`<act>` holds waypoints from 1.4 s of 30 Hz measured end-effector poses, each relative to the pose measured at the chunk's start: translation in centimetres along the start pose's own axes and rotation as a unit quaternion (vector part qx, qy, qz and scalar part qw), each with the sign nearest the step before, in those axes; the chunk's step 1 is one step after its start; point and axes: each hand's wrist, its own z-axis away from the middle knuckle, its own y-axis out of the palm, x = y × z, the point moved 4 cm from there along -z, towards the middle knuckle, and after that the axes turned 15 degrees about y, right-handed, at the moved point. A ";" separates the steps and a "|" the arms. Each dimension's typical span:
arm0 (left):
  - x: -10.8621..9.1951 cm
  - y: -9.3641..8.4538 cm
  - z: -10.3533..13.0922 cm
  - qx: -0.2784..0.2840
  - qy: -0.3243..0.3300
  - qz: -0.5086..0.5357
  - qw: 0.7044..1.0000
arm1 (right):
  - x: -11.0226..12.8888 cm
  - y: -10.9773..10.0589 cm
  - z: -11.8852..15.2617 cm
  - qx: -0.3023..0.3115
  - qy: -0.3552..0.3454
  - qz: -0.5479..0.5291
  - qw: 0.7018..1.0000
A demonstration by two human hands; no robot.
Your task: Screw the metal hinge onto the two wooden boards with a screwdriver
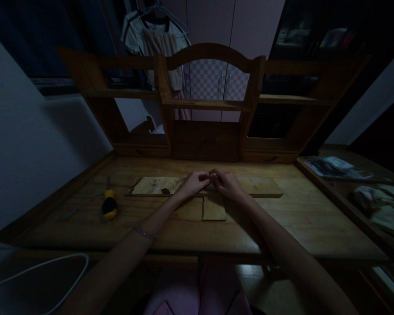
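Observation:
My left hand [194, 183] and my right hand [228, 184] meet over the middle of a long wooden board [261, 186] lying flat on the desk. The fingers of both are pinched together, and whatever is between them is too small and dark to make out. Worn, dark patches mark the board's left part. Just below my hands lies a small square wooden piece [214, 210], close against the board's near edge. A yellow and black screwdriver [109, 204] rests to the left, its shaft pointing away from me.
A wooden shelf unit [210, 105] stands along the back of the desk [170, 236]. Thin metal pieces lie near the screwdriver. On the right, a side surface holds plastic bags [338, 164] and cloth [390, 205]. A white cable [82, 262] loops at lower left.

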 end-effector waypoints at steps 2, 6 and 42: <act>-0.2 0.2 0.0 0.030 0.010 -0.019 0.999 | 0.1 -0.1 0.1 0.009 0.007 0.009 1.000; -0.5 0.2 0.1 0.045 0.001 -0.010 0.999 | 0.2 -0.3 0.1 0.011 0.025 0.029 0.999; -1.3 -0.5 0.4 0.182 0.092 -0.203 0.958 | 2.0 -2.7 4.8 0.037 -0.043 0.002 0.998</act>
